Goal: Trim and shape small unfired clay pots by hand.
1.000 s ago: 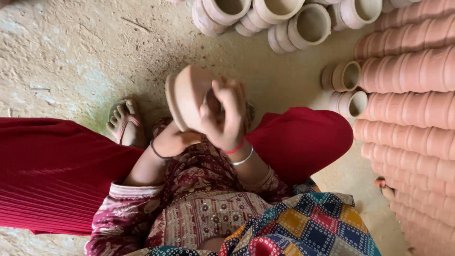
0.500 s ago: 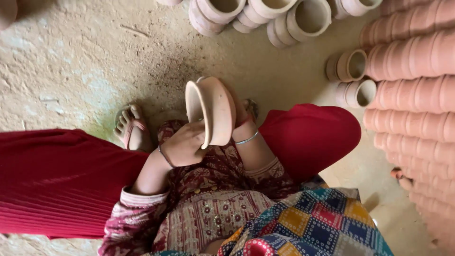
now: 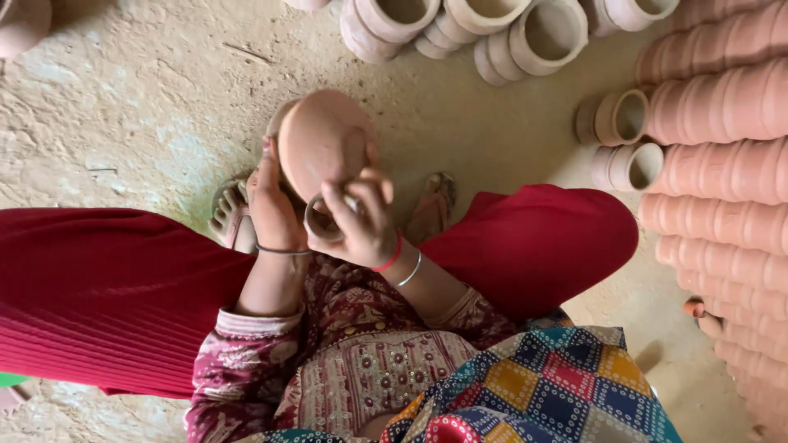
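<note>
Fingers (image 3: 361, 193) of my right hand (image 3: 361, 226) curl shut around a small clay ring (image 3: 322, 220) pressed to the base of a clay pot (image 3: 324, 139). Left hand (image 3: 275, 205): closed on the pot's side, holding it raised above my lap with its bottom toward me.

Step, as I judge it: working the pot's base; turning the pot seems the next need.

Containers: open pots (image 3: 546, 33) lying on the floor (image 3: 123, 98), visibly empty; stacked pots (image 3: 722, 164) in rows at right, contents hidden.
</note>
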